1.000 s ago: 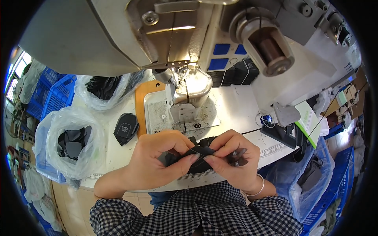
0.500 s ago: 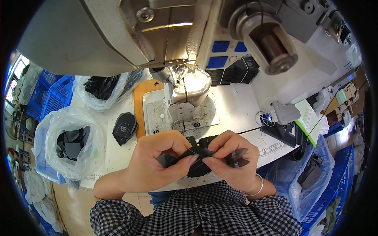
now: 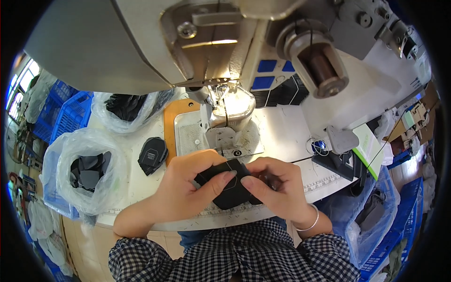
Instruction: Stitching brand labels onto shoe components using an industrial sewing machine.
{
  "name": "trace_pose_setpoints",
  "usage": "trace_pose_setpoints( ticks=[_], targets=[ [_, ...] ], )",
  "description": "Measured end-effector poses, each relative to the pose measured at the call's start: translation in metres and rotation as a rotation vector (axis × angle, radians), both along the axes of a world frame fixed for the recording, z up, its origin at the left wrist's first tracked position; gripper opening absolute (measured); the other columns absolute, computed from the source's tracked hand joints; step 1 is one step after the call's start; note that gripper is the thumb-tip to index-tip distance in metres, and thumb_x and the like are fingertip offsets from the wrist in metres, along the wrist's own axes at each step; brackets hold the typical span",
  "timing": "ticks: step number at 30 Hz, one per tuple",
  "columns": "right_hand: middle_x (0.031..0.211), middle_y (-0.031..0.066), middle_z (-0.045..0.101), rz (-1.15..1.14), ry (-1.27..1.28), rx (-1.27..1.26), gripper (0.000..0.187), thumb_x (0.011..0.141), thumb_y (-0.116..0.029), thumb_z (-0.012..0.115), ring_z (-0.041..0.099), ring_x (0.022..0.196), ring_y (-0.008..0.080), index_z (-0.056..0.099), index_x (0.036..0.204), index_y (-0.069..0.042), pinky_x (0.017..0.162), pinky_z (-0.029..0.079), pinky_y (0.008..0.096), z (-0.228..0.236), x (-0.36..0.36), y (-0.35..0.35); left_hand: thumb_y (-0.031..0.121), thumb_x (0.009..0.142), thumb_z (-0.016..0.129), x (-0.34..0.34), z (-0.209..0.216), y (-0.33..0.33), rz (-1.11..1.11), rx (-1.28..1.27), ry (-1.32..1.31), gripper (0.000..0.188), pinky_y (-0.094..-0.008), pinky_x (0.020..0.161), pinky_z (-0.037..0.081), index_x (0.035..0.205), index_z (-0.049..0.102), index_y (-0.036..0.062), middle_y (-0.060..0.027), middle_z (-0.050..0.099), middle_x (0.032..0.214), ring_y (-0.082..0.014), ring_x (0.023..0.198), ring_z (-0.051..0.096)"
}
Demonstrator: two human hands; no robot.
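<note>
Just in front of the sewing machine, over the table's near edge, both my hands grip a black stitched fabric piece. My left hand pinches its left side, thumb on top and fingers beneath. On the opposite side my right hand does the same, its thumb pressing near the middle. Light outline stitching shows on the piece's upper face. A dark tool, apparently thread snips, is tucked in my right hand, mostly hidden by the fingers. Left of the machine's plate lies a small stack of similar black pieces.
Two clear plastic bags of black pieces, one near and one farther back, stand left. Bundled black pieces sit behind the machine. A green-white booklet and black tray lie right. A bag-lined blue crate stands lower right.
The black piece, bent and folded between my fingers before, now lies flatter with its stitched face up. My right fingers have curled in, covering most of the snips. The view has shifted slightly.
</note>
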State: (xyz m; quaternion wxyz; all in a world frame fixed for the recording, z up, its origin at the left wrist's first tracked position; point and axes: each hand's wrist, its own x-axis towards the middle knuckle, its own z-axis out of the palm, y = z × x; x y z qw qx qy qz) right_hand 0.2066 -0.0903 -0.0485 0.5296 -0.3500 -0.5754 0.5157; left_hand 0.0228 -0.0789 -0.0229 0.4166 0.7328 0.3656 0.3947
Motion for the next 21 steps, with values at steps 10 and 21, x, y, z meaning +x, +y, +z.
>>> trace_pose_setpoints(
  ticks=[10, 21],
  targets=[
    [0.055, -0.0010, 0.051, 0.003, -0.197, 0.039, 0.018, 0.081, -0.016, 0.059, 0.046, 0.051, 0.0017, 0.056, 0.071, -0.001, 0.045, 0.034, 0.0162, 0.004, -0.019, 0.035, 0.020, 0.077, 0.059, -0.014, 0.012, 0.036, 0.151, -0.260, 0.018, 0.021, -0.0198, 0.049, 0.037, 0.076, 0.056, -0.0004, 0.0003, 0.052, 0.063, -0.0046, 0.056, 0.046],
    [0.060, 0.0022, 0.056, 0.211, -0.041, -0.092, 0.020, 0.085, -0.018, 0.053, 0.049, 0.049, 0.0038, 0.057, 0.075, -0.001, 0.045, 0.039, 0.0162, 0.019, -0.025, 0.047, 0.007, 0.073, 0.057, -0.023, 0.017, 0.070, 0.055, -0.384, -0.175, 0.019, -0.0217, 0.065, 0.045, 0.087, 0.059, -0.0040, -0.0064, 0.061, 0.082, -0.0100, 0.070, 0.056]
  ],
)
